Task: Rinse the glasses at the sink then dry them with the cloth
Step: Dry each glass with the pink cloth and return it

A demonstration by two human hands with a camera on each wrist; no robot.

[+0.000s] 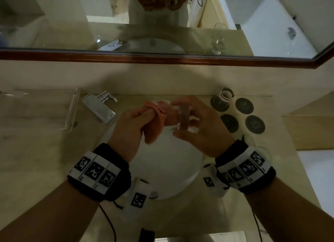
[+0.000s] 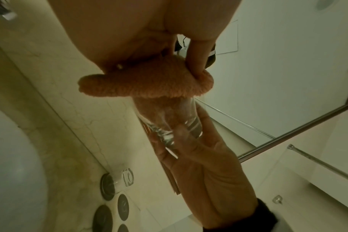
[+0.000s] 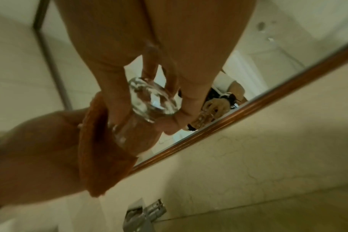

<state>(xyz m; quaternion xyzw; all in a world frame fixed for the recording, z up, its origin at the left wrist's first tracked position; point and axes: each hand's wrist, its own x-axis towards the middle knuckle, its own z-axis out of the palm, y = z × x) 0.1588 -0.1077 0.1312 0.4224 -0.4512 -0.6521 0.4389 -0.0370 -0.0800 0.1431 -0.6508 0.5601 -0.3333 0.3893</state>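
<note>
Over the white sink (image 1: 168,162), set in the marble bench (image 1: 36,151). Right hand (image 1: 200,126) curled round the base of a clear glass (image 1: 183,118), lying sideways, mouth toward the left. Left hand (image 1: 132,126) clenched on an orange cloth (image 1: 157,115), stuffed into that mouth. Second glass (image 1: 224,99) upright on one of four dark coasters (image 1: 244,105). No readable writing.

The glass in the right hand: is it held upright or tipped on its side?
Tipped on its side. The glass lies horizontal over the sink, thick base toward the right hand, orange cloth stuffed into its mouth.
</note>
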